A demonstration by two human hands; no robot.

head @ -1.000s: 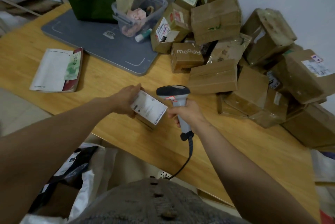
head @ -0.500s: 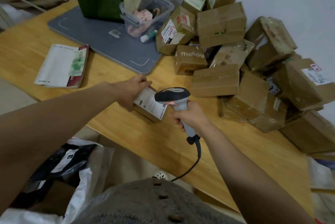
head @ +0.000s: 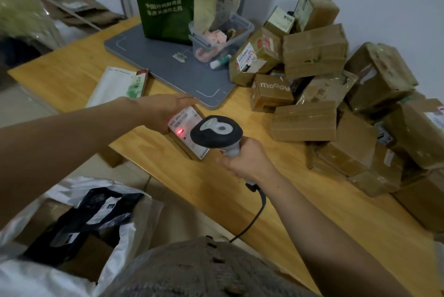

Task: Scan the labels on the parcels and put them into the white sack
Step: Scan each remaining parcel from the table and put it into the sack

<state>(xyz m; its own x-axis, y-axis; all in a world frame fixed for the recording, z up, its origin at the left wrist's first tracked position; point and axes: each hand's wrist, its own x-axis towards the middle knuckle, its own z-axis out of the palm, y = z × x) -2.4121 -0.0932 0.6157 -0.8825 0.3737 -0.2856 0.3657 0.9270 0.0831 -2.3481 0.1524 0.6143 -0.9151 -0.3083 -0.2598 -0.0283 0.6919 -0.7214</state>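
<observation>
Fingers (head: 185, 100) of left hand (head: 163, 110) together, lightly bent over far edge of small parcel (head: 188, 128), gripping it tilted at near edge of table (head: 216, 198), dead centre. Thumb hidden. Right hand (head: 247, 161) at 4 o'clock of parcel, curled tight round handle of scanner (head: 216, 133). Red dot (head: 179, 131) glowing on label (head: 189, 114). White sack (head: 125, 239) gaping at 7 o'clock, dark bags (head: 96, 215) inside. Parcel pile (head: 314, 54) from 1 to 4 o'clock.
</observation>
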